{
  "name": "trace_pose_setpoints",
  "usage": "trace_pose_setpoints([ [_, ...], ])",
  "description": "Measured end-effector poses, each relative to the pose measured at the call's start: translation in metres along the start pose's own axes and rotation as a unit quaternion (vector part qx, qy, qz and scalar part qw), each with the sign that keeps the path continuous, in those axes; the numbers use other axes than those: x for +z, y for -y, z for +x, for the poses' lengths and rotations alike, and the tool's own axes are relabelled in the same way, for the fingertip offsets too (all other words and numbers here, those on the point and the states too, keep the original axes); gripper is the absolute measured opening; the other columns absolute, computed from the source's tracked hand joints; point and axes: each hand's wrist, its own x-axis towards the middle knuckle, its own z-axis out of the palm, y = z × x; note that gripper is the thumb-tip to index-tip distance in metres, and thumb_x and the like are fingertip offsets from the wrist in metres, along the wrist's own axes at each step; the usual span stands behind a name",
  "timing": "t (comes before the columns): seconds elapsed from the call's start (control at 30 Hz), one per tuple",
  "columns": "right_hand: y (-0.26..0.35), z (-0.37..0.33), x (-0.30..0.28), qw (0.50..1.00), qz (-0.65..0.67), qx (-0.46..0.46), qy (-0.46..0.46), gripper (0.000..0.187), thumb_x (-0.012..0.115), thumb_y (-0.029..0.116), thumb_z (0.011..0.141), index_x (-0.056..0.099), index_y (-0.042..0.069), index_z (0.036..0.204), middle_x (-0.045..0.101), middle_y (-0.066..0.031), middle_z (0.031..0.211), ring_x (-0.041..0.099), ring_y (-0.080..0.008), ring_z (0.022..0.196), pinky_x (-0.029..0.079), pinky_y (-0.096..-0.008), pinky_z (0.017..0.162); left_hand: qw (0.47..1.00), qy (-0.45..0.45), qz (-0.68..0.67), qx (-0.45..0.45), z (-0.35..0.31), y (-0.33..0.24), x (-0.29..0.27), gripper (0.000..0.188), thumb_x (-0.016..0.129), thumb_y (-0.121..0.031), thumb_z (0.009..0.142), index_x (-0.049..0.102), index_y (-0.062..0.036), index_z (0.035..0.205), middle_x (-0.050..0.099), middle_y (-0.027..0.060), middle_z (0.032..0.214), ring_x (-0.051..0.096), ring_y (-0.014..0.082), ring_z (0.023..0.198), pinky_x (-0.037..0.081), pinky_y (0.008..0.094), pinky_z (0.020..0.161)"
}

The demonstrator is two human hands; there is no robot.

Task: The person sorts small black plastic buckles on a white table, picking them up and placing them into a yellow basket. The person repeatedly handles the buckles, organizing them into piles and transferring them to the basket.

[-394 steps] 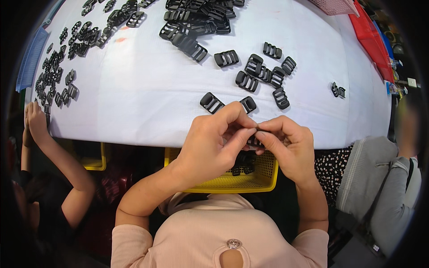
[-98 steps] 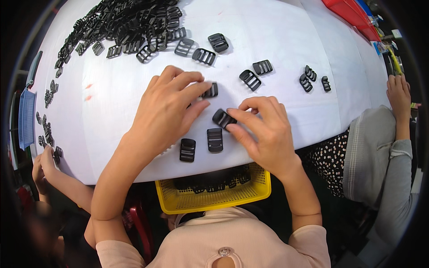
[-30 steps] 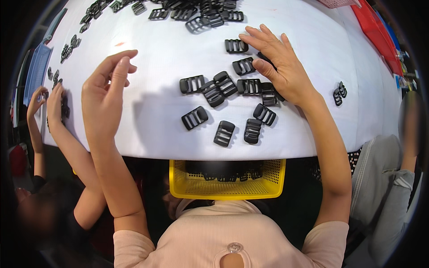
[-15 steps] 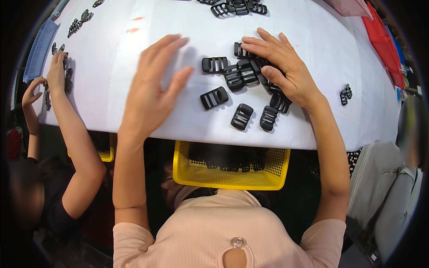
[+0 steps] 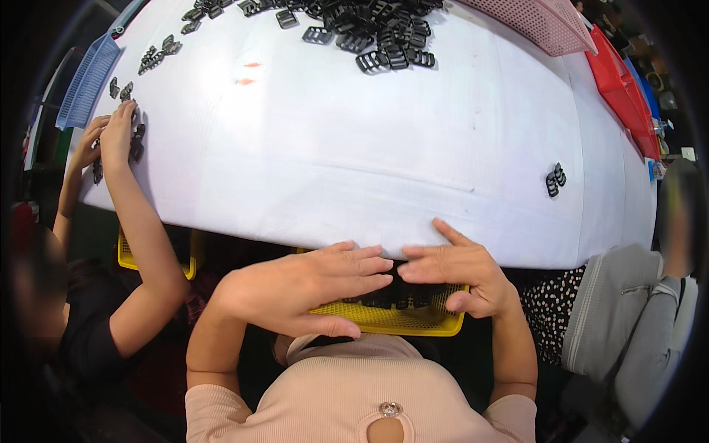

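Over the yellow basket (image 5: 425, 326), left hand (image 5: 306, 286) and right hand (image 5: 469, 269): fingers (image 5: 358, 283) open, nothing visibly gripped. Black buckles (image 5: 396, 58) look light, stiff, kinda slick; pinch outer edges.

We have one left hand (image 5: 303, 284) and one right hand (image 5: 473, 273). We count two yellow baskets (image 5: 421, 327), one just under our fingers, one well to their left. Beyond the fingers we find one table (image 5: 317, 192), one blue basket (image 5: 88, 81) leftward, and one pink basket (image 5: 528, 26) and one red tray (image 5: 620, 96) rightward. We see two people (image 5: 650, 347), one on either side. Ahead, the buckles (image 5: 391, 33) heap too thickly to number; right of our fingers, at least two cluster.
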Motion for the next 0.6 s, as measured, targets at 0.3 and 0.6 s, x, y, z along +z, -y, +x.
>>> trace_pose_setpoints([
  [0.3,-0.078,0.127,-0.120,0.929,-0.170,0.034,-0.328,0.050,0.056,0.033,0.099,0.051,0.008,0.142,0.058,-0.0164,0.137,0.051,-0.0339,0.130,0.035,-0.0402,0.112,0.776,-0.553,0.228,-0.203,0.072,0.116,-0.149,0.050,0.053,-0.031,0.100,0.054,0.0046,0.135,0.061,0.0231,0.131,0.062,0.0377,0.115,0.047,0.0412,0.098],
  [0.6,-0.099,0.230,-0.130,0.919,-0.208,0.014,-0.335,0.062,0.059,0.051,0.094,0.052,0.014,0.143,0.053,-0.0146,0.142,0.049,-0.0336,0.130,0.035,-0.0426,0.112,0.808,-0.512,0.262,-0.130,0.113,0.148,-0.163,0.045,0.052,-0.022,0.100,0.049,-0.0006,0.139,0.056,0.0221,0.136,0.056,0.0379,0.123,0.043,0.0406,0.104],
])
